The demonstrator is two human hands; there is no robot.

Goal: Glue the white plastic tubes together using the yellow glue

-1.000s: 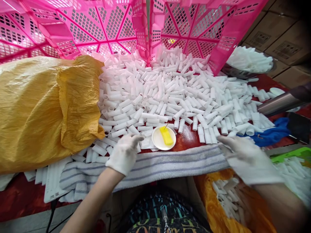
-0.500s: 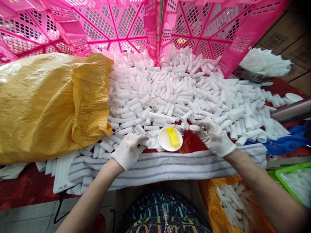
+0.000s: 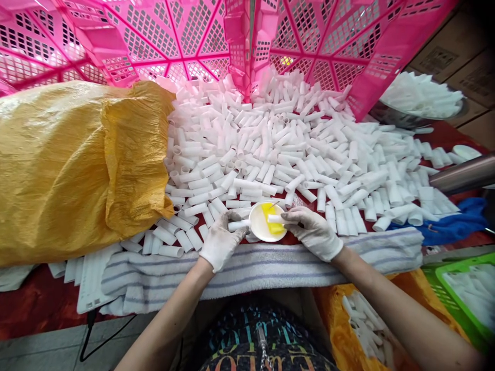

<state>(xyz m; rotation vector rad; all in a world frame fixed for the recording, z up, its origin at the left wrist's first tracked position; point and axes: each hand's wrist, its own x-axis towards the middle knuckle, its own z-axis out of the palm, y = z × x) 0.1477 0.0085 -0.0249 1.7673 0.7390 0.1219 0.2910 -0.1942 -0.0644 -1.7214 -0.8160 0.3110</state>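
Observation:
My left hand (image 3: 222,240), in a white glove, is closed on a short white plastic tube (image 3: 238,225) just left of a small white dish (image 3: 258,229). Over the dish's right side, my gloved right hand (image 3: 312,232) pinches another white tube (image 3: 277,218). A yellow sponge (image 3: 266,208) with a thin pin-like piece lies in the dish, partly hidden behind that right-hand tube. Both tubes lie roughly level, their free ends pointing toward each other. Beyond my hands spreads a large heap of similar white tubes (image 3: 266,139).
Pink plastic crates (image 3: 242,56) stand behind the heap. A yellow woven sack (image 3: 58,170) fills the left side. Along the front edge lies a striped towel (image 3: 247,273). A metal bowl of tubes (image 3: 410,119), a metal pipe (image 3: 467,172) and a blue cloth (image 3: 460,224) are at right.
My right hand has moved left to the dish, bringing a tube over the sponge. My left hand has shifted slightly right and now shows a tube in its fingers.

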